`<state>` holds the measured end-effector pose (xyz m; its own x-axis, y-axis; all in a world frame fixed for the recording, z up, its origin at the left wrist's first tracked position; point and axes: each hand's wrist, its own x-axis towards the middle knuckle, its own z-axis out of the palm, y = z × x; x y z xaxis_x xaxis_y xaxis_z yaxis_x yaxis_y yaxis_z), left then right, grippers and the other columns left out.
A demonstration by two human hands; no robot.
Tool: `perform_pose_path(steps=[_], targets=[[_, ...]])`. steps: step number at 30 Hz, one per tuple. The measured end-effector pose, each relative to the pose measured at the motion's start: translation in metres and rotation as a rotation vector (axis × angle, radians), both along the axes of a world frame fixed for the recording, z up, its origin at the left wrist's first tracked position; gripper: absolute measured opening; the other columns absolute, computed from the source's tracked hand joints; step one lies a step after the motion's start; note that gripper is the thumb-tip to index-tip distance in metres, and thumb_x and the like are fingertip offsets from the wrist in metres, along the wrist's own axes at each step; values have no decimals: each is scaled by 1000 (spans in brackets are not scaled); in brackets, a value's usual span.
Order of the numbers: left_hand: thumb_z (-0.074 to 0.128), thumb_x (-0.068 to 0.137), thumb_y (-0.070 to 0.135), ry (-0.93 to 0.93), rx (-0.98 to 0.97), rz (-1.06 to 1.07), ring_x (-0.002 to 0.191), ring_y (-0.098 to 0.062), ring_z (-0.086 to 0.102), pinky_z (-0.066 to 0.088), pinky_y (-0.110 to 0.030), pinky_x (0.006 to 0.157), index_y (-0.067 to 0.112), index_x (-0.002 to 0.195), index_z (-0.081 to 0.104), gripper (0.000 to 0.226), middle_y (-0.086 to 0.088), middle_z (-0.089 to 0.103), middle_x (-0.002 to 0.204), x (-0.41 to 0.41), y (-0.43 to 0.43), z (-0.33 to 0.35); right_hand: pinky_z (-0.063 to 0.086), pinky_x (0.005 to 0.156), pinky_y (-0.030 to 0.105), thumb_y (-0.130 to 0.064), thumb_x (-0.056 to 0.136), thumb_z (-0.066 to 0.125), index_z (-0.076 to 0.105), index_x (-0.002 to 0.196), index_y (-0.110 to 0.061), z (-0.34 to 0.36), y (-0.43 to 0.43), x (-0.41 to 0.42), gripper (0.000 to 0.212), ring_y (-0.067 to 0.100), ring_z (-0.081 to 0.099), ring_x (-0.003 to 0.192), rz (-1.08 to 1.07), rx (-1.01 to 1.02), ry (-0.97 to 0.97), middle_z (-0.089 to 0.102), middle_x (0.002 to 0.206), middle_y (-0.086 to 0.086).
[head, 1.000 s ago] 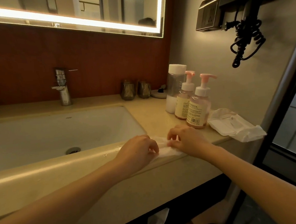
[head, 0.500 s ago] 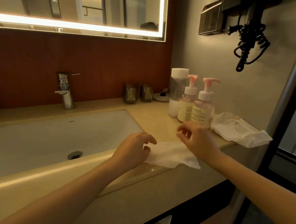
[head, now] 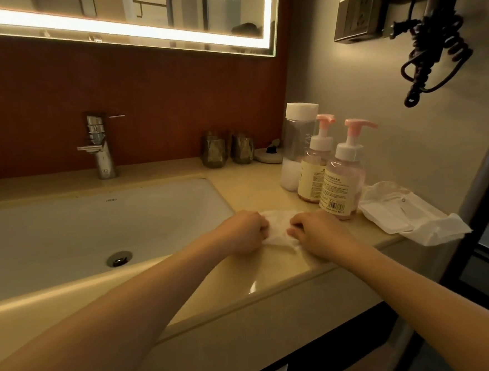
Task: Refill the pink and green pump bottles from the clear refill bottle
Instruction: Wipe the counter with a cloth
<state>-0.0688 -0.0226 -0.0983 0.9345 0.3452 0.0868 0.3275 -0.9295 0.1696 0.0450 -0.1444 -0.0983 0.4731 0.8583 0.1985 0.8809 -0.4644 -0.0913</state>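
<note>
Your left hand (head: 245,231) rests on the table (head: 255,274) beside the sink (head: 66,226), fingers curled tight on one edge of a white wipe (head: 278,229). Your right hand (head: 319,235) pinches the wipe's other edge. Just beyond that hand stand the near pump bottle (head: 340,184), the far pump bottle (head: 313,171) and the clear refill bottle (head: 296,141), all upright and untouched.

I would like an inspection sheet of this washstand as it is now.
Surface: beige counter, white sink set in it.
Job's things: clear refill bottle, capped, white liquid low; rear pump bottle and front pump bottle, both pink-headed, upright.
Clutter: white wipe, wipe packet at the right edge, two cups, small dish.
Grips: left hand and right hand both pinch the white wipe.
Cables: coiled black cord hangs from the wall unit.
Surroundings: lit mirror, faucet.
</note>
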Motion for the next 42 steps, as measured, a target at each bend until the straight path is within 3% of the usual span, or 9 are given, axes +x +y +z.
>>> perform_pose_path(steps=[7, 13, 16, 20, 24, 30, 36, 42], targets=[[38, 97, 21, 31, -29, 104, 106, -27, 53, 40, -34, 91, 7, 119, 59, 33, -12, 59, 119, 42, 45, 1, 40, 74, 31, -32, 96, 42, 60, 109, -9, -3, 58, 33, 32, 30, 56, 102, -21, -43, -1, 61, 112, 14], [35, 99, 22, 90, -17, 200, 116, -25, 49, 36, -31, 98, 8, 129, 52, 37, -11, 53, 130, 76, 89, 5, 43, 80, 32, -26, 93, 48, 58, 110, -7, -1, 114, 56, 28, 31, 55, 105, -20, -81, 37, 59, 116, 14], [35, 99, 22, 111, -17, 226, 116, -26, 49, 35, -32, 99, 7, 129, 51, 37, -12, 53, 129, 91, 109, 6, 41, 78, 30, -27, 93, 48, 58, 113, -9, -1, 132, 67, 29, 28, 55, 104, -36, -63, 70, 59, 117, 12], [36, 99, 22, 89, -40, 221, 109, -27, 52, 38, -34, 94, 7, 124, 55, 35, -12, 58, 121, 106, 131, 4, 43, 88, 33, -26, 93, 46, 51, 127, -12, 1, 152, 75, 37, 28, 52, 112, -74, -52, 73, 55, 125, 11], [36, 98, 22, 83, -50, 219, 105, -26, 53, 37, -31, 89, 9, 123, 56, 34, -13, 58, 118, 111, 139, 6, 41, 78, 31, -21, 94, 46, 54, 123, -10, 1, 164, 77, 32, 28, 54, 108, -105, -58, 46, 56, 122, 12], [35, 99, 22, 90, -79, 174, 110, -23, 50, 35, -29, 90, 12, 127, 52, 34, -9, 55, 125, 97, 131, 6, 43, 79, 30, -28, 92, 49, 57, 118, -10, 3, 152, 71, 32, 28, 55, 106, -91, -48, 20, 58, 118, 12], [36, 99, 23, 96, -119, 126, 121, -22, 45, 31, -30, 100, 17, 136, 44, 38, -4, 49, 135, 65, 103, 7, 40, 73, 28, -33, 95, 44, 62, 106, -8, -1, 111, 52, 32, 27, 57, 98, -60, -36, 22, 61, 109, 12], [35, 100, 25, 105, -112, 30, 120, -24, 46, 33, -32, 103, 16, 137, 43, 39, -6, 49, 135, 31, 56, 7, 39, 67, 30, -39, 94, 44, 62, 101, -9, -1, 53, 24, 35, 27, 58, 92, -34, -36, -56, 63, 103, 12]])
